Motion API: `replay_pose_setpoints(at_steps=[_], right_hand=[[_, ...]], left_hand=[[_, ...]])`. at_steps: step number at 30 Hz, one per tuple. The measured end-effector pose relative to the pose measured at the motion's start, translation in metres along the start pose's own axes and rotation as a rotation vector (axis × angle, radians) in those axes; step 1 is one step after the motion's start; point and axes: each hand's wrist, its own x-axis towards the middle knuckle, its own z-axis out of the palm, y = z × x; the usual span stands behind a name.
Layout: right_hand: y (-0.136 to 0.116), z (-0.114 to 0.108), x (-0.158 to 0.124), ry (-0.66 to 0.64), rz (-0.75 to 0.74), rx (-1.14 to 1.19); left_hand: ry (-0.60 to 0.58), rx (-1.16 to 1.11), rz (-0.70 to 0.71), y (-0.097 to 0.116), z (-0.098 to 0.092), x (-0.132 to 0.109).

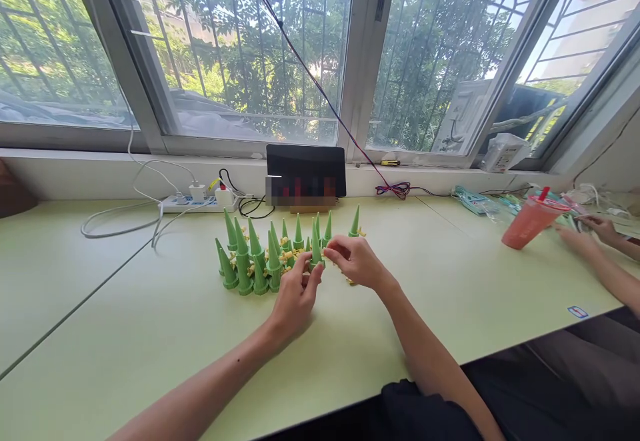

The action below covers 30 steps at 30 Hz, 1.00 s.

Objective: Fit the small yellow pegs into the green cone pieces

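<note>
My left hand grips the base of a green cone-shaped piece, which points upward. At the side of that cone my right hand is pinched; what sits between its fingertips is too small to make out, though yellow shows beside them. To the left stand several more green cones in a cluster, with small yellow pieces on and among them. Another green cone stands apart, behind my right hand. A few yellow bits lie on the table beneath that hand.
A dark tablet leans by the window. On the left are a white power strip and loose cables. A red cup with a straw stands at right, near another person's hands and plastic packets.
</note>
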Motion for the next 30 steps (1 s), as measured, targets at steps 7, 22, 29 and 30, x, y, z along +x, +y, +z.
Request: replay_pose_setpoints(at_steps=[7,22,29,30], right_hand=[[0.004,0.002,0.0,0.009,-0.036,0.032],[0.006,0.001,0.0,-0.07,-0.027,-0.002],[0.004,0.0,0.0,-0.108,0.009,-0.021],[0.004,-0.001,0.0,-0.114,0.012,-0.022]], left_hand=[[0.006,-0.033,-0.032,0.005,-0.002,0.0],[-0.049,-0.081,-0.025,-0.002,0.0,0.0],[-0.039,-0.129,-0.037,-0.006,0.001,0.0],[-0.034,-0.127,-0.031,-0.006,0.0,0.001]])
